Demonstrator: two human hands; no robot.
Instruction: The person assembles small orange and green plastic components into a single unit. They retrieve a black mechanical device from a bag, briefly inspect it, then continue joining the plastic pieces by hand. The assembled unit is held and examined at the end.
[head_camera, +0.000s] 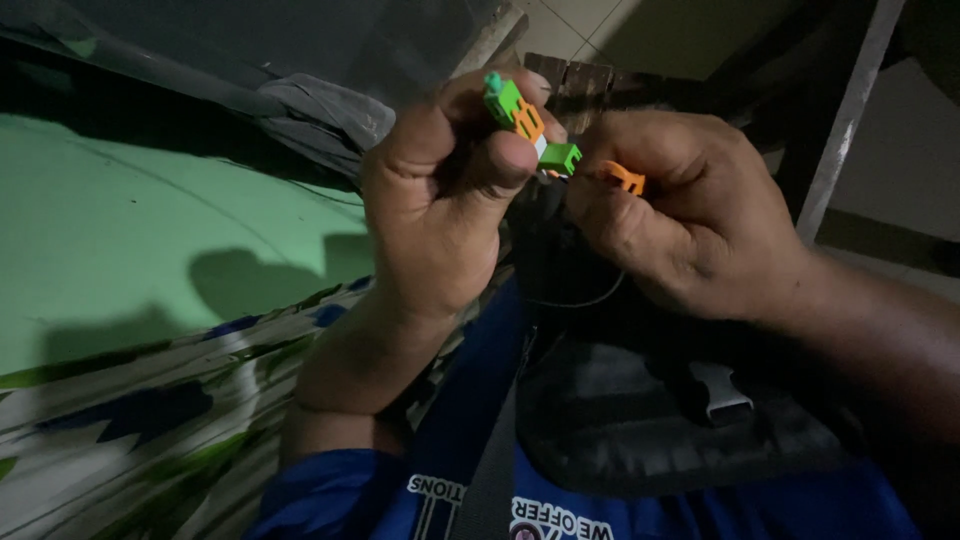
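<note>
We see a dim room: a pale green wall (130, 220) at the left, a patterned cloth in green, white and dark blue (150, 420) below it, tiled floor (570, 25) at the top, and a black bag with a grey buckle (650, 420) lying over blue fabric (450, 490) under the wrists.

The left hand (440, 210) is closed around a green and orange connector (525, 122), pinched between thumb and forefinger. Its long axis runs diagonally, the teal-capped end poking up and left past the fingertips, the green block end pointing down and right toward the other hand. The right hand (680, 215) is curled tight on a small orange clip (625, 178), just beside the connector's lower end; whether they touch we cannot tell. A thin dark cable (580, 300) hangs beneath the fingers.
</note>
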